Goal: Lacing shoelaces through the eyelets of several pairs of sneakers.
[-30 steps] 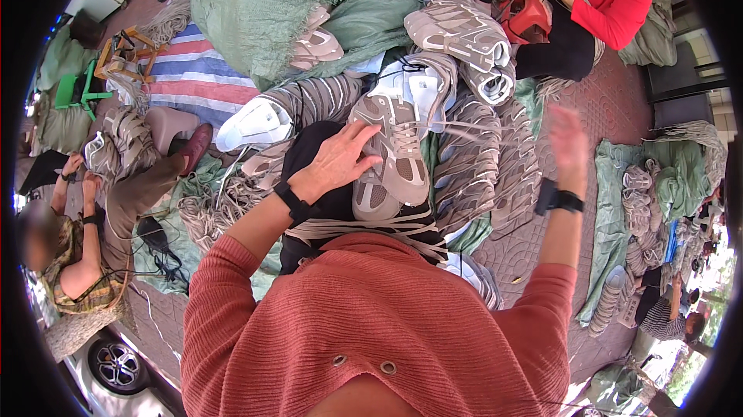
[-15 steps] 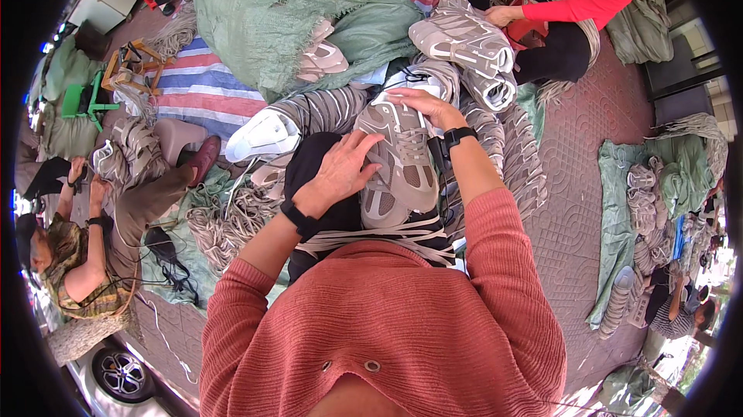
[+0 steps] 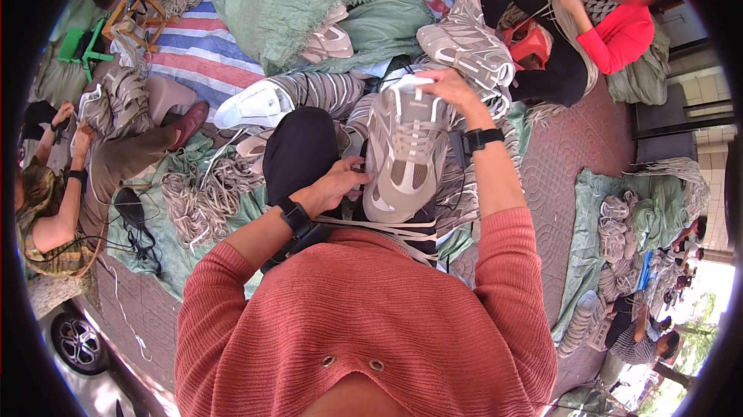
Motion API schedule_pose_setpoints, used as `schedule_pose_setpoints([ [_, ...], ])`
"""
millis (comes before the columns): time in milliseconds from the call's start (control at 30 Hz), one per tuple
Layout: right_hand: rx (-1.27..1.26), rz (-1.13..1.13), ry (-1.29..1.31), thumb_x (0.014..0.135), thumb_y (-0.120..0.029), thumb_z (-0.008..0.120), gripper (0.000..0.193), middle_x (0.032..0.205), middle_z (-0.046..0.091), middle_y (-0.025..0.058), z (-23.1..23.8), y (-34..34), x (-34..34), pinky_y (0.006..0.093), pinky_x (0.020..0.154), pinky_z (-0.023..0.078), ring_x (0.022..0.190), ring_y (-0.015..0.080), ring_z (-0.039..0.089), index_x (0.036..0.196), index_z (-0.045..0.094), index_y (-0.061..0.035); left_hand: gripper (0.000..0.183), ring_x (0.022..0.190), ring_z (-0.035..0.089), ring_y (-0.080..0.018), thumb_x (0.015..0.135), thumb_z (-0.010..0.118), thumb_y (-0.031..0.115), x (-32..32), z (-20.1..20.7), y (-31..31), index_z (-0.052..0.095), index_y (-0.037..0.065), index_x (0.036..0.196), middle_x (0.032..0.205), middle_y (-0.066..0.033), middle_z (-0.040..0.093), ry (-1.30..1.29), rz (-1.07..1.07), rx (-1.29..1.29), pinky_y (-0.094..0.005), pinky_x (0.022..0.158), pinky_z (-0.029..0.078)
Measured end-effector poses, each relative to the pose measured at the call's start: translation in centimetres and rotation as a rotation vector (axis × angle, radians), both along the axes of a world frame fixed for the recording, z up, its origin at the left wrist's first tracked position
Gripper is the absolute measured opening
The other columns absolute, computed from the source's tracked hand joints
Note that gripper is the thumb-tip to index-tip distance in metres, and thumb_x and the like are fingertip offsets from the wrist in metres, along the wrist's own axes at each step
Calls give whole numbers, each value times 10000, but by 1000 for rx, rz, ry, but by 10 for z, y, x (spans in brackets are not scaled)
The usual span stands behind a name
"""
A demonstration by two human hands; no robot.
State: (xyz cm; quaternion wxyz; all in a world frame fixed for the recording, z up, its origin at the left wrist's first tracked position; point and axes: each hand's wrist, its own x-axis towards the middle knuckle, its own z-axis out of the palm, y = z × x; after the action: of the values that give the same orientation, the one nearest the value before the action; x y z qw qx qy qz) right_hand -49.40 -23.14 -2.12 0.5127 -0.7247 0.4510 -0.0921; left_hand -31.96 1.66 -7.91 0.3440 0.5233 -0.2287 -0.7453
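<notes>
A grey-beige sneaker upper [image 3: 406,150] with pale laces is held over my lap, its toe towards me. My right hand [image 3: 457,96] grips its collar at the far end, thumb and fingers closed on the edge. At the near left side of the toe, my left hand [image 3: 340,183] has its fingers bent against the upper's edge; its fingertips are partly hidden. Pale laces [image 3: 379,233] run across my lap below the toe. Beyond my knee lies a stacked row of uppers [image 3: 325,94] with a white-lined one [image 3: 255,107] at its end.
A green woven sack [image 3: 309,6] lies ahead on a striped sheet [image 3: 205,53]. A person in a red top [image 3: 619,37] sits at the far right beside more uppers [image 3: 464,49]. Another person [image 3: 54,216] works at the left. Loose laces [image 3: 205,200] lie on green cloth.
The upper has swung more upright and closer to me. My left hand has slid from its top down to the toe's left side, while my right hand has shifted to the collar's right.
</notes>
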Motion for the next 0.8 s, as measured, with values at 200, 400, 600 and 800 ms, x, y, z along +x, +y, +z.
schedule_pose_setpoints([
  [200, -334, -163, -14, 739, -303, 662, 368, 906, 675, 107, -20, 40, -15, 288, 775, 469, 845, 200, 636, 1048, 660, -105, 438, 956, 502, -181, 872, 553, 151, 3, 20, 11, 421, 44, 1276, 1064, -90, 519, -69, 164, -91, -336, 765, 429],
  [400, -365, -329, 110, 747, -363, 635, 332, 981, 662, 96, -4, 85, 12, 342, 798, 476, 924, 267, 624, 1060, 656, -255, 686, 1159, 340, -406, 752, 683, 236, -28, 86, 28, 334, 14, 1299, 1292, -241, 308, -1183, -82, -1020, -442, 990, 325],
  [600, -462, -245, 91, 752, -350, 616, 314, 964, 658, 115, 4, 96, 40, 368, 776, 470, 917, 289, 614, 1035, 663, -223, 819, 1155, 329, -420, 661, 753, 145, -25, 65, 29, 291, 27, 1326, 1306, -209, 277, -1206, -75, -1001, -442, 991, 328],
  [800, -780, -225, 62, 763, -352, 609, 312, 1059, 631, 38, -65, 78, 25, 348, 800, 454, 922, 237, 584, 1021, 665, -185, 768, 1125, 358, -440, 683, 743, 199, -31, 58, 13, 330, 38, 1309, 1259, -270, 319, -1280, -163, -1140, -453, 970, 340],
])
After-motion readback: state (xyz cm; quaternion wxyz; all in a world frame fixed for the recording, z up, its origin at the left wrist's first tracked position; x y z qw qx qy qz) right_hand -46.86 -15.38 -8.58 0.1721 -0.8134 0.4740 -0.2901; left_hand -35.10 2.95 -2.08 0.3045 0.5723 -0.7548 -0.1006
